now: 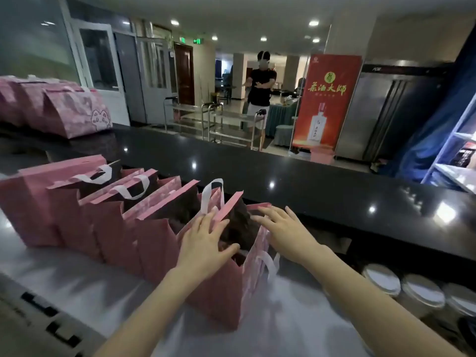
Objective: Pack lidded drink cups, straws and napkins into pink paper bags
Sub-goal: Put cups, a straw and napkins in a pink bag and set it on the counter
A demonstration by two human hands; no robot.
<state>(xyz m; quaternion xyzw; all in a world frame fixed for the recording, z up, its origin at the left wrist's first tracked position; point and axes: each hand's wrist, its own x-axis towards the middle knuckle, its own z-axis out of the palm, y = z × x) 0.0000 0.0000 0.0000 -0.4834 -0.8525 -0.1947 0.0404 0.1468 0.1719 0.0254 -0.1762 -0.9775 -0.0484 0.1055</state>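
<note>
Several pink paper bags with white handles stand in a row on the steel worktop, mouths open. The nearest bag [231,292] is at the right end of the row. My left hand [206,240] lies flat on its left wall at the rim, fingers straight, thumb at the mouth. My right hand [283,228] rests spread over the bag's right rim, fingers straight. The bag's inside is dark and what it holds cannot be made out. Lidded drink cups [381,278] stand in a row at the lower right under the counter ledge.
A black stone counter [283,171] runs across behind the bags. More pink bags [64,112] lie stacked on its far left. A person in a black shirt [260,94] stands beyond, near a red banner [324,104]. Blue shelving [456,155] is at the right.
</note>
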